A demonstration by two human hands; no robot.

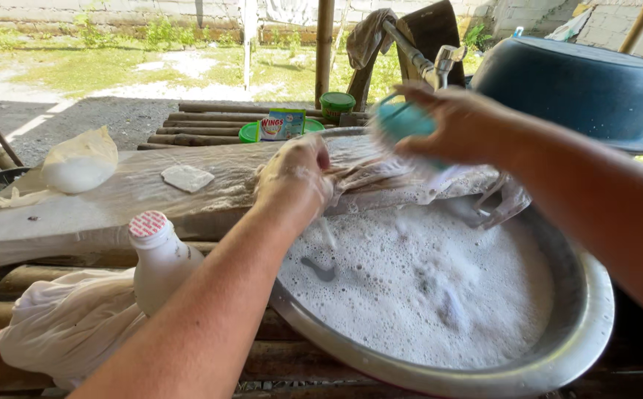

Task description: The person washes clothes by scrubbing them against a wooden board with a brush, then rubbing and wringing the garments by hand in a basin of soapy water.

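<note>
My left hand (296,177), covered in suds, presses down a wet pale cloth (380,181) on the wooden washboard plank (114,199). Just right of it my right hand (454,122) is shut on a teal scrub brush (403,118), blurred, held over the cloth's far end. The cloth trails off the plank into a large metal basin (580,325) full of soapy foam (425,288), directly below both hands.
A white bottle with a red-checked cap (160,255) stands by my left forearm, beside a white bag (63,325). On the plank lie a soap piece (187,177) and a plastic bag of white powder (77,166). Behind are a blue tub (573,85), a tap (440,63) and green containers (336,103).
</note>
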